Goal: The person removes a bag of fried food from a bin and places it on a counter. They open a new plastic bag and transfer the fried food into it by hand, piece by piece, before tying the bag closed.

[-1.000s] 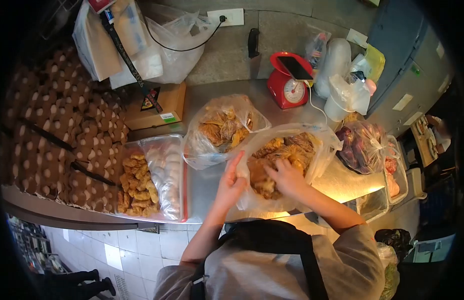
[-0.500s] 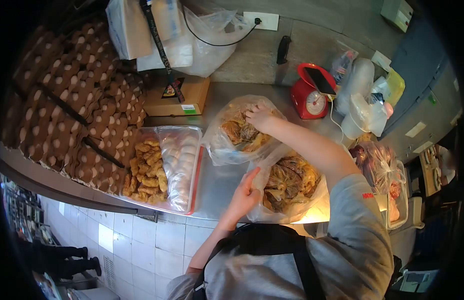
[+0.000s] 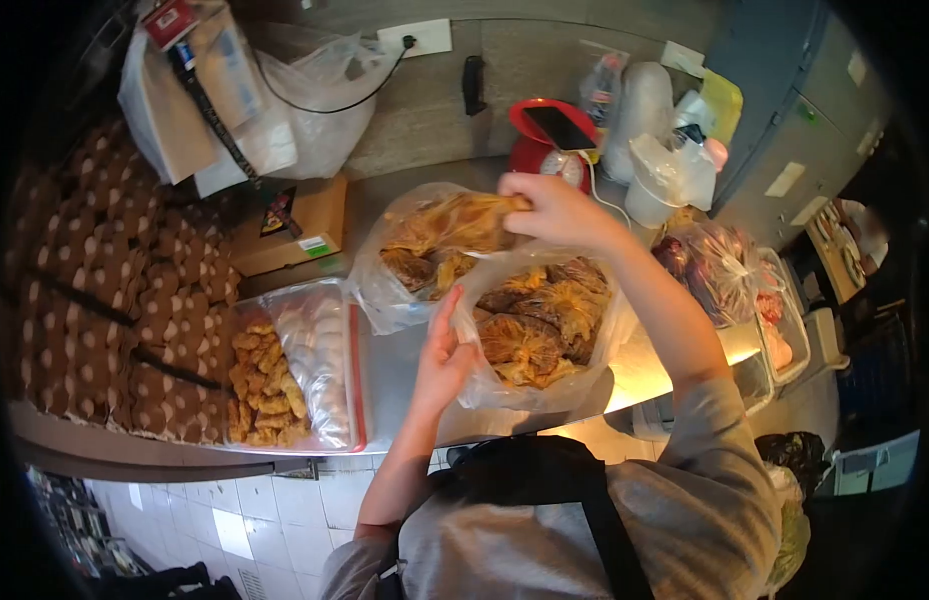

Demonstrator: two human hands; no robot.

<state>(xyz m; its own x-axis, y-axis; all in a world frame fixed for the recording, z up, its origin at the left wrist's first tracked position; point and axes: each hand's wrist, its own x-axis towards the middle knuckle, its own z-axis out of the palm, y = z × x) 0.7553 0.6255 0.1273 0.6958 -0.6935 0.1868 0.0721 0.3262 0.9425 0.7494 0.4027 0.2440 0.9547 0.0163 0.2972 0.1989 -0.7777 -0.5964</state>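
Observation:
My right hand (image 3: 550, 210) is closed on the gathered end of a small clear bag of yellow-brown food (image 3: 450, 222), tilted over the far large plastic bag (image 3: 385, 312). More wrapped portions lie beneath it. My left hand (image 3: 447, 352) grips the left edge of the near large plastic bag (image 3: 525, 395), its index finger stretched along the plastic. Inside that open bag are several small bags of brown and yellow food (image 3: 545, 325). What exactly the food is, I cannot make out.
Left of the bags is a red-rimmed tray (image 3: 359, 400) with fried pieces and wrapped pale rolls. Stacked egg trays (image 3: 135, 300) and a cardboard box (image 3: 290, 235) stand beyond. A red scale (image 3: 535, 160) carries a phone (image 3: 560, 127). Bagged meat (image 3: 705, 265) lies at right.
My right hand has gone from reaching into the far bag to lifting a small food bag by its end. My left hand stays at the near bag's edge. The view has shifted.

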